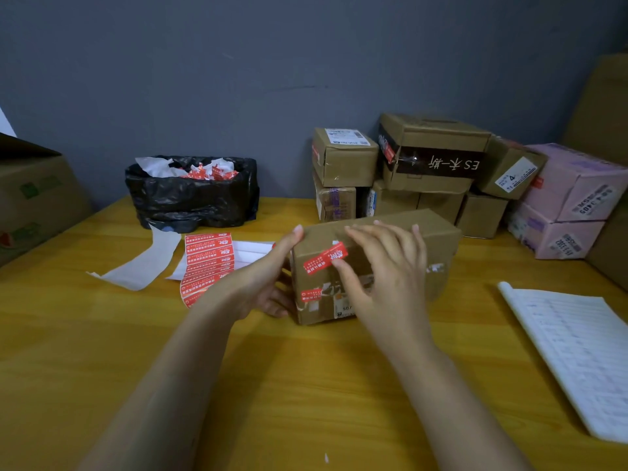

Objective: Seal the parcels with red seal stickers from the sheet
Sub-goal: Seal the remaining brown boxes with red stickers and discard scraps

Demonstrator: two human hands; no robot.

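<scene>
**Pressing a red sticker (324, 258) onto the parcel (438, 243) in the middle of the table (306, 385).**

Your left hand (261, 283) grips the parcel's left end, thumb on top. Your right hand (387, 266) lies flat and relaxed on the lid, its thumb pushing on the sticker, which seems to cross the near top edge. Rub from the sticker's middle to both ends so that no corner lifts. The sticker sheet (207, 260) lies just beside the parcel on the left, and the stack of boxes (431, 158) stands near behind. Bare wood shows toward you, so turn the parcel that way.

Matt cardboard parcel (370, 266) – glossy wood table (306, 385).
</scene>
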